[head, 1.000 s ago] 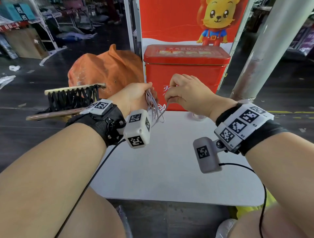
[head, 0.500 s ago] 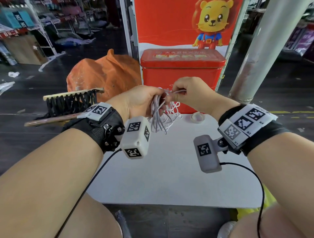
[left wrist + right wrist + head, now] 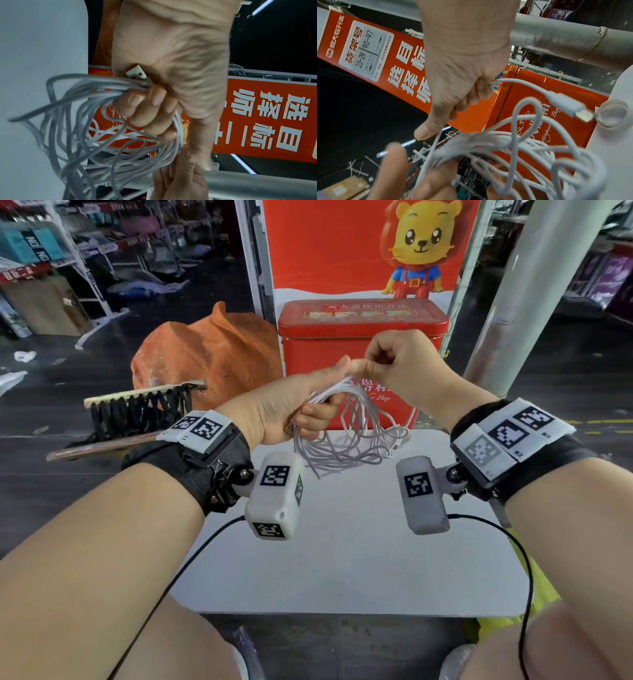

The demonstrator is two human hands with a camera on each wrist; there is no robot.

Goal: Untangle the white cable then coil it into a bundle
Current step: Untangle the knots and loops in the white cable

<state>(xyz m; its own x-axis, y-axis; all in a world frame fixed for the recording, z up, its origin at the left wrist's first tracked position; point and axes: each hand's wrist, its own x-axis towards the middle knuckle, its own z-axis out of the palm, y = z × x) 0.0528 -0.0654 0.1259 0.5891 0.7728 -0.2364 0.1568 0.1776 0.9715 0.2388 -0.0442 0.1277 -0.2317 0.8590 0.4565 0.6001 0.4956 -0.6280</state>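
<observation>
Above the white table [image 3: 342, 559], the left hand [image 3: 281, 409] grips the looped thin white cable [image 3: 346, 436] hanging below it, while the right hand [image 3: 400, 364], just beside, pinches one strand running up from the bundle's top.

So there's a white table [image 3: 349, 559] with rounded corners. Sitting on it at the far edge is a big red tin box [image 3: 363, 337], and just beside that, near the far right corner, a small clear roll of tape [image 3: 613, 113].
</observation>
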